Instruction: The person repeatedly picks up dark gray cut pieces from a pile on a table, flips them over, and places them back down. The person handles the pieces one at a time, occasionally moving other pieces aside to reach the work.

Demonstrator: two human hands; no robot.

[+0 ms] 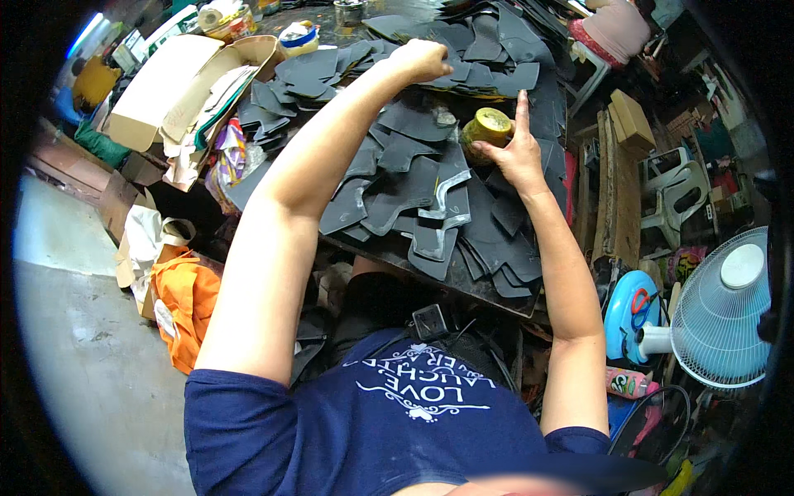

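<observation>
A jar (491,124) with a yellowish, smeared lid stands tilted among dark, flat cut pieces. My right hand (514,159) holds it from the right, the thumb across its near side and the index finger stretched up beside it. Farther off, my left hand (420,61) is closed, fingers curled downward over the piles; whatever they pinch is hidden. Beneath both hands, black sheet pieces (405,153) overlap in rows. One of them, an angled piece (447,198) in front of the jar, has a pale, whitish band along its edges.
An open cardboard box (178,95) with papers sits at the table's left, near a blue-rimmed tub (298,37). An orange cloth (186,302) hangs lower left. On the right are a white fan (719,306), a wooden bench (616,190), plastic chairs (678,194) and a seated person (612,29).
</observation>
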